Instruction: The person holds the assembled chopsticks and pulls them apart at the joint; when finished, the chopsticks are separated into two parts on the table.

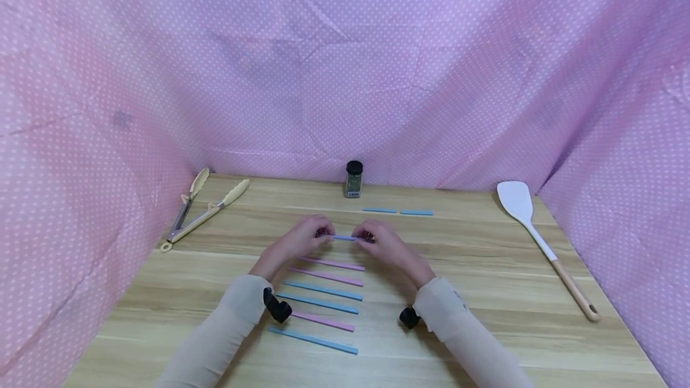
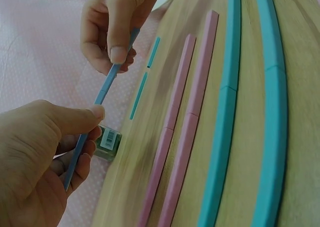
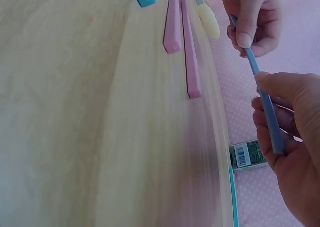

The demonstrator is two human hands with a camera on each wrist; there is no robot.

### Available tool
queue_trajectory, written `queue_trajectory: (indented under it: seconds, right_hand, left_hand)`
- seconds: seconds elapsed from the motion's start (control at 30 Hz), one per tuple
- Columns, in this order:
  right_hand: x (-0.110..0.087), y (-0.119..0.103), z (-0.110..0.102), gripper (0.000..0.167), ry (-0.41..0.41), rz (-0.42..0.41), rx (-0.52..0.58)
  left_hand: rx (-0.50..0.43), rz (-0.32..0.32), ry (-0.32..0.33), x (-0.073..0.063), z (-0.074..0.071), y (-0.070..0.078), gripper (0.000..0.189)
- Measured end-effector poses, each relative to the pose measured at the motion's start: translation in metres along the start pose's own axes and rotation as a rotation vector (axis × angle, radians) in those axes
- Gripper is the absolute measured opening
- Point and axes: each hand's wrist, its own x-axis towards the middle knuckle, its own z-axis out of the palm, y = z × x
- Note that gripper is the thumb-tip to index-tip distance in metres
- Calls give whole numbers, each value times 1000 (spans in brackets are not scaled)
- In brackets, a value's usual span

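Note:
A slim blue stick is held up level between both hands, over the table behind the row of sticks. My left hand pinches its left end between thumb and fingers, while my right hand pinches the right end. A seam crosses the blue stick between the two grips in the left wrist view. Nearer the body lie longer sticks side by side, pink ones and light blue ones, with seams at mid-length.
Two short blue sticks lie end to end at the back, near a black-lidded glass jar of green contents. Cream-tipped tongs lie spread at the left. At the right is a white spatula with a wooden handle. Pink dotted cloth encloses the wooden table.

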Motion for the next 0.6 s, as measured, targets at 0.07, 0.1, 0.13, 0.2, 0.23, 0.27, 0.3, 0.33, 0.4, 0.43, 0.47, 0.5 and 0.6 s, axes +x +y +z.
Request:
queue_trajectory:
  seconds: [0.07,0.1,0.13,0.2,0.23,0.27,0.3,0.33,0.4,0.43,0.47,0.5,0.6]
  right_hand:
    - [1,-1,2,8,2,16,-3]
    - [1,-2,2,8,3,25,-6]
    - [2,-3,2,7,5,30,-12]
    - [2,-4,2,7,6,37,-18]
    - [2,-5,2,7,5,42,-19]
    - [2,-6,1,7,4,41,-23]
    - [3,-7,1,8,3,42,-27]
    - [3,-7,0,8,1,43,-29]
    - [3,-8,-1,8,-3,41,-34]
    - [4,-8,-1,8,-5,38,-33]
    - [4,-8,-1,8,-5,35,-35]
    - [4,-8,-2,8,-6,38,-34]
    - [4,-7,-2,8,-6,47,-34]
  left_hand:
    - [-8,3,2,0,0,1,6]
    - [-10,-1,0,0,0,2,6]
    - [-14,-3,0,0,-1,2,6]
    - [-19,-12,-4,0,-1,4,6]
    - [-12,-13,-6,1,-2,4,6]
    - [-7,-13,-7,1,-2,5,7]
    - [-4,-13,-8,2,-2,5,7]
    - [-1,-9,-7,2,-2,5,7]
    - [4,2,-1,3,-2,6,7]
    - [10,8,4,3,-1,5,7]
    - [12,9,9,4,-1,5,6]
    - [17,14,13,4,-1,5,6]
    - [23,26,24,5,-1,5,5]
